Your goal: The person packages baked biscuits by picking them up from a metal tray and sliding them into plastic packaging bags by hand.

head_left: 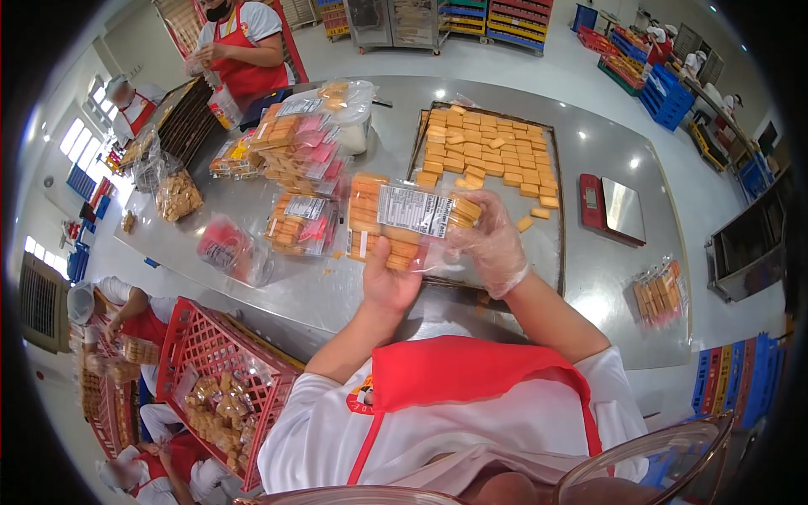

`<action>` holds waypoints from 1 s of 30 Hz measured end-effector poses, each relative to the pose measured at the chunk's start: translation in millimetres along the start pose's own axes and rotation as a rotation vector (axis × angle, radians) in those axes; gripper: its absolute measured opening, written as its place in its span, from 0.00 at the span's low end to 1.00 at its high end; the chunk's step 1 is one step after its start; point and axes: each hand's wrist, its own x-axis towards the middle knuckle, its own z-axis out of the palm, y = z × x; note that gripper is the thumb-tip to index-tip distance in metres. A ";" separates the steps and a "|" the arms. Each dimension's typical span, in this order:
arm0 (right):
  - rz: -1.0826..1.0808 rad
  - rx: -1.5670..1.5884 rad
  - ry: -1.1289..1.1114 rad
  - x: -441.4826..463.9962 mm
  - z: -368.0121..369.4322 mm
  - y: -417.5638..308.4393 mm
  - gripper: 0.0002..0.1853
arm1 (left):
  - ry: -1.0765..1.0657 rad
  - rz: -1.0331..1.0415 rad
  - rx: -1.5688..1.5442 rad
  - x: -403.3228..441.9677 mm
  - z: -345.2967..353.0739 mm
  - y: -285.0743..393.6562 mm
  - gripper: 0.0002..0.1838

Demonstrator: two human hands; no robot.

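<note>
A clear plastic pack of biscuits [389, 220] with a printed nutrition label is held up over the table's front part. My bare left hand [390, 282] grips its lower edge, thumb on the front. At the pack's right end, my gloved right hand [492, 240] is closed around the side, near some biscuits showing at that end. Just behind lies a baking tray [555, 244] with rows of golden rectangular biscuits [488, 147], a few loose at its front. Left of my hands, a filled biscuit pack [299, 223] lies beside a stack of similar packs [295, 147].
On the steel table [602, 290] are a red scale [613, 206], a biscuit pack [659, 293] at right, a pink plastic bundle [231, 248] and a bag of broken pieces [177, 195]. A red crate [189, 337] stands front left. Co-workers [244, 50] work around.
</note>
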 end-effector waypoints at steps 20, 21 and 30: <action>-0.354 -0.303 -0.063 0.0 -9.8 16.2 0.21 | -0.003 -0.095 -0.118 -3.2 4.6 -5.2 0.24; -0.402 -0.398 -0.053 -1.9 -5.1 14.4 0.21 | -0.001 -0.087 -0.106 -3.3 4.2 -4.7 0.24; -0.849 -0.838 0.068 11.1 -8.9 18.9 0.24 | -0.049 -0.102 -0.026 -6.3 14.0 -11.5 0.25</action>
